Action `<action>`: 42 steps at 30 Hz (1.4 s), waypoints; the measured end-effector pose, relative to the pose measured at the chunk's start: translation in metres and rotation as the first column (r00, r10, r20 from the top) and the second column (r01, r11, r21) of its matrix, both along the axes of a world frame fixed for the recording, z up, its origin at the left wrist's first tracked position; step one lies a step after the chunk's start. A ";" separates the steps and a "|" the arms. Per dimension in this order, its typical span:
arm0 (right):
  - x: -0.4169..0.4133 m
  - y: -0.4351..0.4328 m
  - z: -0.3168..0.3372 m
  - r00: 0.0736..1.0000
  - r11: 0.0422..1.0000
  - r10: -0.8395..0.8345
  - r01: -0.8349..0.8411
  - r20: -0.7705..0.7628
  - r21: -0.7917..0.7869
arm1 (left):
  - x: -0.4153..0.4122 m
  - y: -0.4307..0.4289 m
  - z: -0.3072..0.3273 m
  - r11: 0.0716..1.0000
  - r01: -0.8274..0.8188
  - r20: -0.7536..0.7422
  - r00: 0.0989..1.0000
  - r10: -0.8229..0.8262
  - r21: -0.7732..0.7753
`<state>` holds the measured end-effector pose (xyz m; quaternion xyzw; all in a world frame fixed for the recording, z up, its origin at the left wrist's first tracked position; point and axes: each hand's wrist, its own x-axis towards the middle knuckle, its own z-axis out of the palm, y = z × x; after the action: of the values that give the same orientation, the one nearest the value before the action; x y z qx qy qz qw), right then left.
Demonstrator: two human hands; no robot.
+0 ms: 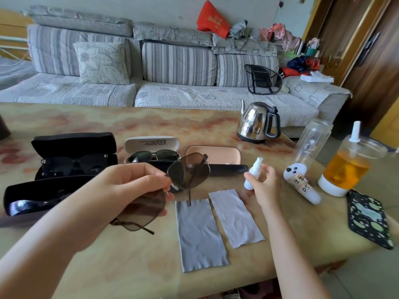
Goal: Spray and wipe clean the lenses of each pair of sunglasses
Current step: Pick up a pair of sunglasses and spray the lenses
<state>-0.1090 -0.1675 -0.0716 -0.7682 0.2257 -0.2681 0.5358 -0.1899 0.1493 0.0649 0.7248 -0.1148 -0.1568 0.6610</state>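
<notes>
My left hand (127,188) pinches a pair of brown-lensed sunglasses (187,172) at the bridge and holds it above the table. Just to their right, my right hand (262,186) grips a small white spray bottle (253,173) with its nozzle turned toward the lenses. Two grey cloths, a darker cloth (199,234) and a lighter cloth (235,219), lie flat below. Black sunglasses (73,164) sit in an open black case, and green-lensed sunglasses (154,156) sit in a white case (151,143). An open pink case (216,155) stands behind the held pair.
Another black case (32,199) lies at the left. A steel kettle (257,123), a clear bottle (311,143), a cup of orange drink (345,169), a white toy-faced tube (302,182) and a patterned phone (369,219) crowd the right side. A sofa (151,91) is beyond the table.
</notes>
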 end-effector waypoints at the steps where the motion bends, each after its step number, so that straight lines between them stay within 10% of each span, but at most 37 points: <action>1: 0.001 0.002 0.001 1.000 1.000 -0.009 0.009 0.018 -0.030 | -0.001 -0.001 0.000 1.000 -0.017 -0.004 1.000 0.017 -0.005; 9: -0.032 0.011 0.048 0.971 0.978 -0.061 0.104 0.232 -0.179 | -0.001 0.001 0.000 0.995 -0.095 -0.004 0.995 0.095 0.016; 13: -0.067 0.028 0.083 0.933 0.995 0.084 -0.100 0.350 0.028 | -0.002 0.001 0.002 0.993 -0.122 -0.005 0.993 0.122 0.011; 18: -0.088 0.079 0.104 0.756 0.563 0.447 -0.653 0.479 0.506 | -0.005 0.003 0.005 0.993 -0.116 -0.015 0.993 0.116 0.038; 25: -0.085 0.089 0.093 0.710 0.529 0.617 -0.693 0.339 0.489 | -0.009 0.005 0.005 0.991 -0.135 -0.001 0.991 0.135 0.017; 31: -0.050 0.081 0.066 0.964 0.958 0.264 -0.266 -0.036 -0.111 | -0.004 0.009 0.004 0.992 -0.129 -0.001 0.992 0.129 0.018; 42: 0.012 0.077 0.014 0.967 0.870 0.051 -0.165 -0.248 -0.464 | 0.005 0.016 -0.004 0.991 -0.136 -0.015 0.991 0.136 -0.005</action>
<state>-0.0966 -0.0906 -0.0577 -0.9142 0.1684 -0.1951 0.3128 -0.1844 0.1649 0.0606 0.7278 -0.0607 -0.1162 0.6732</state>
